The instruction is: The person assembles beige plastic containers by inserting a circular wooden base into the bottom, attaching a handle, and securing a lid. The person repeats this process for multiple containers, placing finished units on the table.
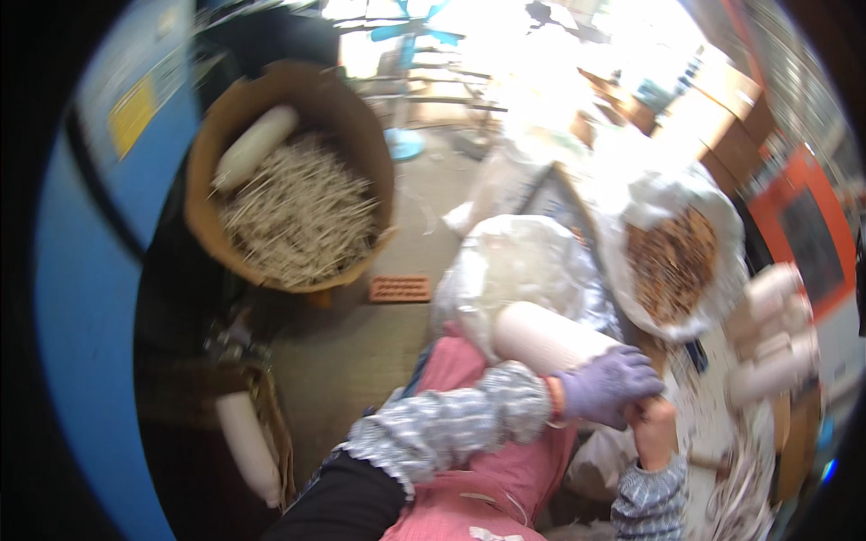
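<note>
A thick white cylinder (552, 339), like a large plastic bottle or tube, lies slanted in front of me, its far end over the rim of a clear plastic bag (514, 261). My left hand (613, 383), in a purple glove, is curled over its near right end. Bare and closed, my right hand (654, 426) meets the gloved fingertips at that same end. Whatever lies between its fingers is hidden. Grey patterned sleeves cover both forearms.
At the left a cardboard drum (203, 230) holds many thin pale sticks and a white cylinder. A white bag (731, 225) of brown pieces stands at the right, near more white cylinders (771, 365). A red perforated brick (400, 288) lies on the floor; a blue cabinet (99, 361) borders the left.
</note>
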Demonstrator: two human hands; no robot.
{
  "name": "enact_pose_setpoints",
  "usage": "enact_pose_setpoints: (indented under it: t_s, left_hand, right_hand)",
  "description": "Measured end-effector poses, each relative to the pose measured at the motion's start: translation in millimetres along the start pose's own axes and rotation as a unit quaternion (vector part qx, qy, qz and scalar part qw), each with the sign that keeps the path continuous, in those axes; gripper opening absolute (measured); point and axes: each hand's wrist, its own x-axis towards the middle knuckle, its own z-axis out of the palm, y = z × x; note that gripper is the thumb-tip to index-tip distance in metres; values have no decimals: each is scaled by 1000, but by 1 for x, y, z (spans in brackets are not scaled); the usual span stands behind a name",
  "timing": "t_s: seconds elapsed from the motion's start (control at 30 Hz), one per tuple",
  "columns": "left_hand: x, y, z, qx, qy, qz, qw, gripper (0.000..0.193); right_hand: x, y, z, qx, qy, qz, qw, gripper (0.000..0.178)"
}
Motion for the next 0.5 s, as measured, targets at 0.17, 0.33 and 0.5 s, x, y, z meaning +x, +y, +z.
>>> enact_pose_setpoints:
  t_s: [0.17, 0.33, 0.5]
  left_hand:
    - [-7, 15, -17, 7, -239, 78, 968, 63]
    - [-12, 26, -61, 122, -247, 137, 951, 50]
    - [-30, 56, -167, 34, 40, -117, 992, 37]
  right_hand:
    - [-31, -12, -21, 73, -165, -43, 983, 14]
    - [-35, -25, -42, 281, -164, -23, 945, 24]
    - [-33, 87, -22, 251, 204, 179, 929, 18]
